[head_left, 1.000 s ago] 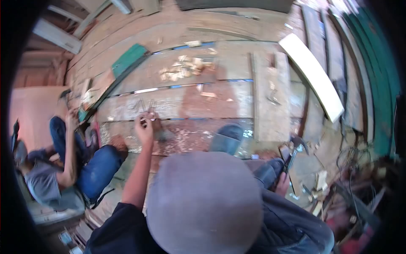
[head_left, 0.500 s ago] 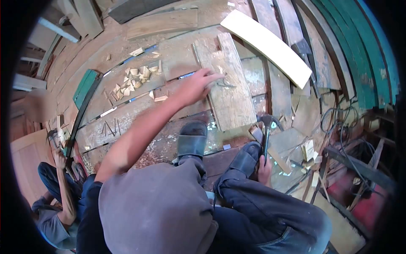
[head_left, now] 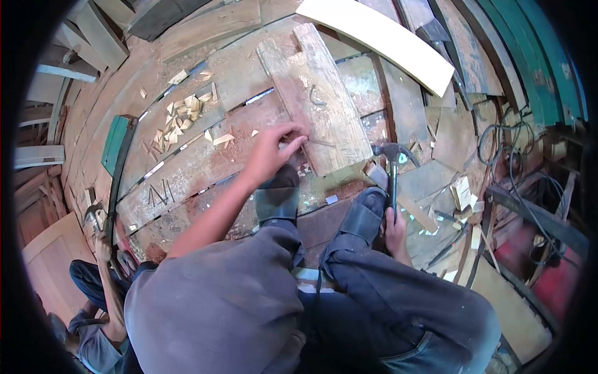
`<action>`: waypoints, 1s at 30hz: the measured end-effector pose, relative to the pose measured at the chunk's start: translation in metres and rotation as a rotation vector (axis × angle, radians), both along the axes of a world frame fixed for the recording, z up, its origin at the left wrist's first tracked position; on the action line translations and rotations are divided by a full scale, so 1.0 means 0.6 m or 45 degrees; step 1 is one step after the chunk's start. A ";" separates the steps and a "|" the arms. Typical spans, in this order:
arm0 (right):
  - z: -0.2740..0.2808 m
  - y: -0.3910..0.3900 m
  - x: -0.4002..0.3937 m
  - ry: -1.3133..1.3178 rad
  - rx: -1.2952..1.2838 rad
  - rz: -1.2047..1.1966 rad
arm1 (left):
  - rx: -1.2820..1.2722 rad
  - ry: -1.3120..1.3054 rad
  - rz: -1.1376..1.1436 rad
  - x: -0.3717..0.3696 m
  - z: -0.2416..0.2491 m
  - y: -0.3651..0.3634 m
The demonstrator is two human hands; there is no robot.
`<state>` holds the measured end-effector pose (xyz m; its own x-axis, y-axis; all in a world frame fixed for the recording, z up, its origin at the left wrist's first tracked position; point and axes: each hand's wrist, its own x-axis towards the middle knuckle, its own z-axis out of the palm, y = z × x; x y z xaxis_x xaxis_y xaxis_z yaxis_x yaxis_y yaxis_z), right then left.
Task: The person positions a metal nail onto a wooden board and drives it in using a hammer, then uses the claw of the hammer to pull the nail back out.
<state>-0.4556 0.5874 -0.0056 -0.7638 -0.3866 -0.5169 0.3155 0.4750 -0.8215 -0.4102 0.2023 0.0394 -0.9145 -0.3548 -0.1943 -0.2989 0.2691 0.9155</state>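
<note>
My left hand [head_left: 279,151] pinches a thin nail [head_left: 321,143] between thumb and fingers. The nail lies nearly level over the lower left part of a worn wooden board [head_left: 339,118]. Farther up that board rests a bent nail [head_left: 316,97]. A claw hammer [head_left: 393,177] is in my right hand [head_left: 394,230], which is wrapped around its handle beside my right sandal. The hammer's head is up, close to the board's lower right corner. Several loose nails [head_left: 159,197] lie on the planks to the left.
Wood offcuts [head_left: 184,115] are heaped left of the board. A pale curved plank [head_left: 386,42] lies beyond it. Cables [head_left: 514,156] and scrap wood [head_left: 461,193] are on the right. At lower left another person's hand [head_left: 103,248] holds a hammer near a green-sided beam [head_left: 116,146].
My left hand has drawn back toward me from the middle of the board, and a nail now shows in its fingers. The hammer stays in my right hand. My view has shifted slightly.
</note>
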 end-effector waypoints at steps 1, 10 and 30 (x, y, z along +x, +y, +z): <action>0.000 0.000 0.000 0.005 0.001 -0.003 | 0.155 -0.037 0.094 0.015 -0.002 0.013; 0.003 -0.006 0.001 0.059 0.058 0.012 | 0.832 -0.251 0.277 0.069 -0.043 0.050; 0.007 -0.008 0.000 0.024 0.014 0.001 | 0.066 -0.282 0.073 0.052 -0.046 0.077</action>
<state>-0.4558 0.5826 -0.0013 -0.7731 -0.3815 -0.5067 0.2998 0.4841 -0.8220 -0.3789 0.2486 0.0117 -0.8263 -0.3891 -0.4072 -0.5073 0.2002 0.8382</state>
